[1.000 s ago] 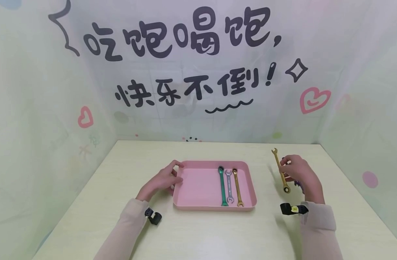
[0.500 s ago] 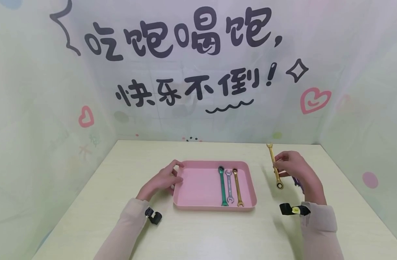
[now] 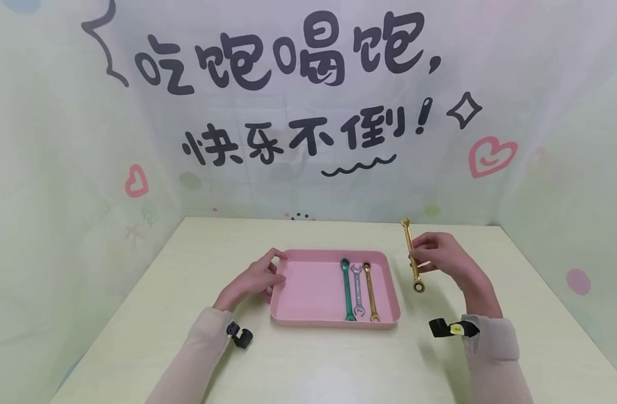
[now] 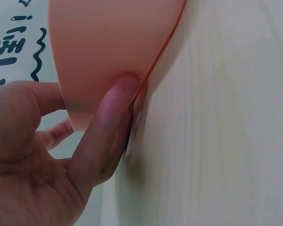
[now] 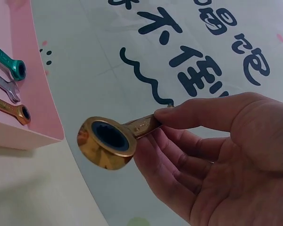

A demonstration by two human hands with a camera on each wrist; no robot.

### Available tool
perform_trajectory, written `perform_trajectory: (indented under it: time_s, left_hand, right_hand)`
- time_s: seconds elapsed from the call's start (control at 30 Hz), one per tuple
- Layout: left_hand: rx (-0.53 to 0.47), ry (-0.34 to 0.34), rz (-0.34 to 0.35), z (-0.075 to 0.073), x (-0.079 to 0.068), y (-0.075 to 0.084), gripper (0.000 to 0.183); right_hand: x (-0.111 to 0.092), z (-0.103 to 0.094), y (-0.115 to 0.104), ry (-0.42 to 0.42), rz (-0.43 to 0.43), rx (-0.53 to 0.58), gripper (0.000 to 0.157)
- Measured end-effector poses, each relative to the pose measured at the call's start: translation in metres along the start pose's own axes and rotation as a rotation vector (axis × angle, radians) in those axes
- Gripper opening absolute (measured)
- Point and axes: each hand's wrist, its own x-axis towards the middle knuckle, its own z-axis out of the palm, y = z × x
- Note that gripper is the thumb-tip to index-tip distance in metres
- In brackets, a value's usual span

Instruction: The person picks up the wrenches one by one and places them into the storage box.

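My right hand (image 3: pixel 439 255) pinches a gold combination wrench (image 3: pixel 416 272) between thumb and fingers, in the air just right of the pink tray (image 3: pixel 303 324). Its ring end (image 5: pixel 87 146) points toward the camera in the right wrist view; in the head view its open end is up. My left hand (image 3: pixel 257 276) grips the tray's left edge, and the left wrist view shows digits against the tray wall (image 4: pixel 94 47). In the tray's right half lie a green wrench (image 3: pixel 347 292), a silver open-end wrench (image 3: pixel 357 289) and a bronze-gold wrench (image 3: pixel 371 292), side by side.
The light wooden table (image 3: pixel 318 365) carries the tray. A printed curtain (image 3: pixel 288 191) hangs behind and at both sides. Black camera straps (image 3: pixel 452 328) sit on both sleeves.
My right hand has moved left and slightly away from me, bringing the gold wrench nearer the tray. A purple item near the right wrist is now out of sight. The left hand stays put.
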Motion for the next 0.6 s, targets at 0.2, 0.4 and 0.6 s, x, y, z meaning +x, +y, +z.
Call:
perform_trajectory:
  time_s: [0.2,0.4,0.6]
  left_hand:
    - [-0.002,-0.001,-0.003,0.000,0.001,0.000,0.051]
    - [-0.011,-0.009,0.005,0.000,0.000,0.000,0.052]
    - [-0.024,-0.011,0.004,0.000,0.000,0.000,0.052]
  right_hand:
    - [0.002,0.007,-0.003,0.000,-0.039,0.047,0.032]
    - [0.005,0.016,-0.006,-0.019,-0.056,0.098,0.031]
    - [0.010,0.030,-0.008,0.001,-0.064,0.124,0.032]
